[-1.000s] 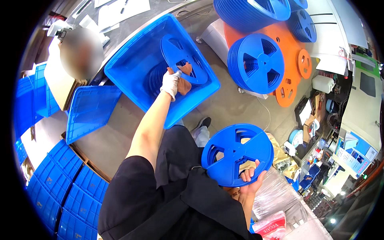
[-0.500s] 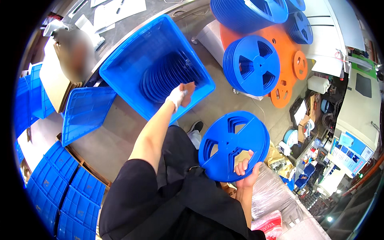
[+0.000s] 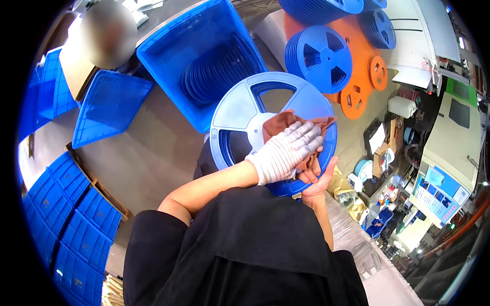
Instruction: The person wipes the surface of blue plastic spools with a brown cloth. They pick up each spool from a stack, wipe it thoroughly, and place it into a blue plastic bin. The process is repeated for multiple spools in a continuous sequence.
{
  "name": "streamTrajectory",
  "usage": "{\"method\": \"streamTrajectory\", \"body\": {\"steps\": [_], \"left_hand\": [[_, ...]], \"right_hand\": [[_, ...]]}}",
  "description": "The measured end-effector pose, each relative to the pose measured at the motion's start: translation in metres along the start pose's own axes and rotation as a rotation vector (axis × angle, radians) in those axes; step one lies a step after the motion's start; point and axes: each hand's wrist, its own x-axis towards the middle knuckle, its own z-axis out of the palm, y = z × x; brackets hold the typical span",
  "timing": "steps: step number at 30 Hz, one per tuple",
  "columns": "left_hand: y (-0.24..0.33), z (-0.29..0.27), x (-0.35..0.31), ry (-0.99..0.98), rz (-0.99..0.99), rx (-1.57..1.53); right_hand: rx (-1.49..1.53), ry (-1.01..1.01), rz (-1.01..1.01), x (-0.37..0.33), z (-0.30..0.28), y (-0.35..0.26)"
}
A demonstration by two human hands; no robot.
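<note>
Gloved left hand presses a brown cloth on a blue reel

The blue reel is in front of the person's body, near the blue tub. The two hands are close together at its right part. The left hand lies flat, with straight fingers over the cloth; the bare right hand is closed on the rim, its thumb at the outer edge.

The step in hand looks like wiping. To do it well, I would suggest even pressure from the palm, the cloth without thick folds, and strokes which follow the round face toward the rim. Around the windows it is better to go slowly, because a corner could catch the cloth. The right hand should support the rim firmly, outside the path of the stroke.

The reel seems to be smooth, hard plastic: a flat disc with wide cut windows, pale where the light falls. The cloth looks soft and crumpled. The striped glove seems knitted, with greyish fingers. In the tub, blue discs stand in a close row.
</note>
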Motion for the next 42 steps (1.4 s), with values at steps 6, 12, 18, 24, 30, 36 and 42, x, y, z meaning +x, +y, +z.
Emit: {"method": "streamTrajectory", "body": {"steps": [6, 12, 18, 24, 30, 36, 42], "left_hand": [[-0.058, -0.025, -0.129, -0.284, -0.696, -0.021], [-0.014, -0.073, -0.146, -0.457, -0.158, -0.032], [0.002, -0.067, -0.136, -0.465, 0.000, 0.178], [0.030, -0.088, -0.157, -0.092, -0.326, -0.121], [0.049, -0.101, -0.200, 0.623, -1.058, -1.059], [0.050, -0.089, -0.228, 0.804, -1.093, -1.253], [0.036, -0.084, -0.226, 0.669, -0.949, -1.313]], "right_hand": [[-0.007, -0.021, -0.006, -0.027, -0.005, -0.006], [0.240, 0.059, -0.071, -0.025, -0.005, -0.029], [0.206, -0.099, 0.049, -0.007, 0.025, -0.035], [-0.700, 0.154, -0.094, 0.005, 0.062, -0.048], [-1.155, 0.329, -0.176, 0.000, 0.026, -0.052], [-1.396, 0.477, -0.253, -0.010, 0.015, -0.069], [-0.969, 0.355, -0.280, -0.022, 0.009, -0.087]]}}
